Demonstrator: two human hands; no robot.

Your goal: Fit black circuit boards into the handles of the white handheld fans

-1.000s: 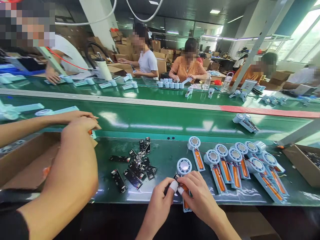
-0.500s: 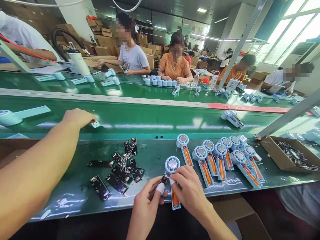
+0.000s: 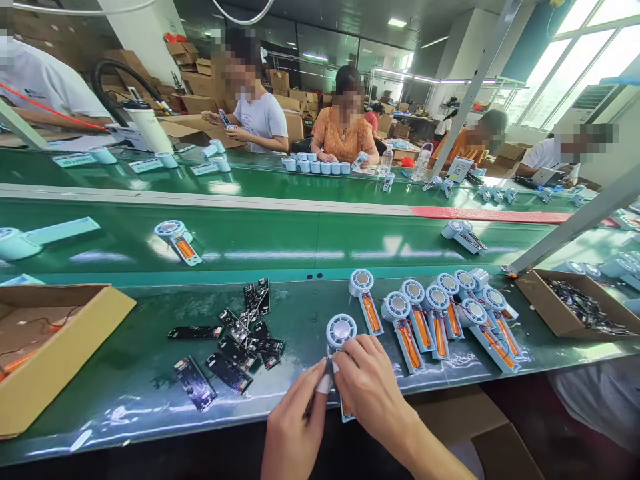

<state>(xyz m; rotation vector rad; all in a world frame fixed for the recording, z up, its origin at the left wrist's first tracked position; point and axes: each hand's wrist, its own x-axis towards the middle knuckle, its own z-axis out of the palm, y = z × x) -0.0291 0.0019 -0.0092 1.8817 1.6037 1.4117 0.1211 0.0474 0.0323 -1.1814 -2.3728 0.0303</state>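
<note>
My left hand (image 3: 300,417) is closed on a narrow dark circuit board (image 3: 311,404), gripped between thumb and fingers and mostly hidden by them. White wraps cover a thumb and a finger. My right hand (image 3: 373,383) meets it fingertip to fingertip in a pinch; whatever it pinches is too small and covered to make out. Beneath both hands lies a light-blue handheld fan (image 3: 341,331), its round head facing up and most of its open handle hidden by my right hand. To the left, several black circuit boards (image 3: 234,360) are scattered in a loose pile.
Several open fan bodies (image 3: 437,299) with orange cells and red wires lie at right. A carton of small dark parts (image 3: 537,300) stands beyond them, another carton (image 3: 75,353) at left. A fan (image 3: 171,230) rests on the green belt (image 3: 280,233). Co-workers sit across.
Another person's arm has withdrawn from the left, leaving an open fan on the belt and uncovering the left carton. My hands have drawn closer together, hiding more of the circuit board.
</note>
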